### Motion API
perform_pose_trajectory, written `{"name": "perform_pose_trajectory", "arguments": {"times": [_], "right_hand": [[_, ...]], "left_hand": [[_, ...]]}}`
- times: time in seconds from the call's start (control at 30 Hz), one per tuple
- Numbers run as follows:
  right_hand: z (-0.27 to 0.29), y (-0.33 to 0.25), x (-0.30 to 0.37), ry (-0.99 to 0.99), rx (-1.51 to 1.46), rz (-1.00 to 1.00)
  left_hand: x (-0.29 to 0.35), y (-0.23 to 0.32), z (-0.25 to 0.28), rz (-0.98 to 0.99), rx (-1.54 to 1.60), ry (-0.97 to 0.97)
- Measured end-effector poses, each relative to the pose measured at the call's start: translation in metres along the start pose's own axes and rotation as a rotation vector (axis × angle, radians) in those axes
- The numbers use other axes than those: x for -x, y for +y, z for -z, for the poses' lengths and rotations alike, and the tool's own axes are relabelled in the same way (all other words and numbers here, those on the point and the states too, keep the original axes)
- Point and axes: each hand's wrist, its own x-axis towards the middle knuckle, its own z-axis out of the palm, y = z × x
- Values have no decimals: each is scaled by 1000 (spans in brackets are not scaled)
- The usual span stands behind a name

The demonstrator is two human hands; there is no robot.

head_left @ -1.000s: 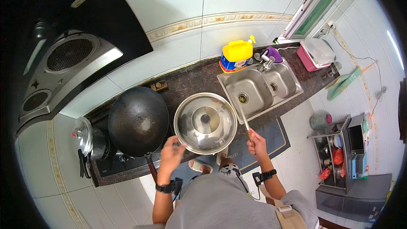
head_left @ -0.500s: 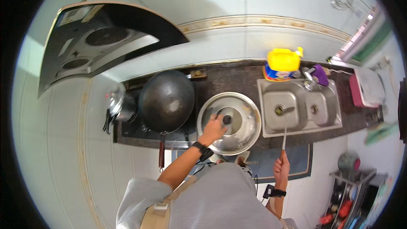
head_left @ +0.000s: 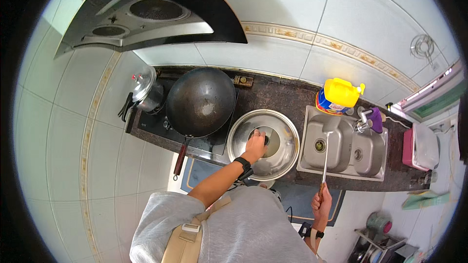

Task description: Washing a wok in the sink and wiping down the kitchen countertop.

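A wide, round steel pot lid (head_left: 282,164) with a dark knob lies on the counter between the wok and the sink. The fingers of my left hand (head_left: 256,146) are closed round that knob; what sits under the lid is hidden. My right hand (head_left: 321,201) grips the wooden handle of a long metal spatula (head_left: 325,159) in front of the sink. The spatula's blade reaches over the left bowl of the steel double sink (head_left: 304,148), where some green scraps show at the drain.
A dark wok (head_left: 200,102) rests on the black cooktop (head_left: 153,122), its handle sticking out past the counter edge. Left of it stands a pressure cooker (head_left: 148,95), and the range hood (head_left: 161,24) hangs above. A yellow jug (head_left: 340,93) and a pink container (head_left: 414,148) flank the sink.
My left hand has moved onto the lid's knob and closed round it. My right hand still holds the spatula over the left sink bowl. The whole view has shifted and turned slightly.
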Motion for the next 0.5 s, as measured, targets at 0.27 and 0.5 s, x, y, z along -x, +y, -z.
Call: {"name": "perform_pose_trajectory", "arguments": {"times": [0.27,0.5], "right_hand": [[-139,-44,-7,-189,631,205],[-304,17,-75,-568,1165,589]], "left_hand": [[7,-9,-8,19,134,92],[-5,-25,-40,-23,272,47]]}}
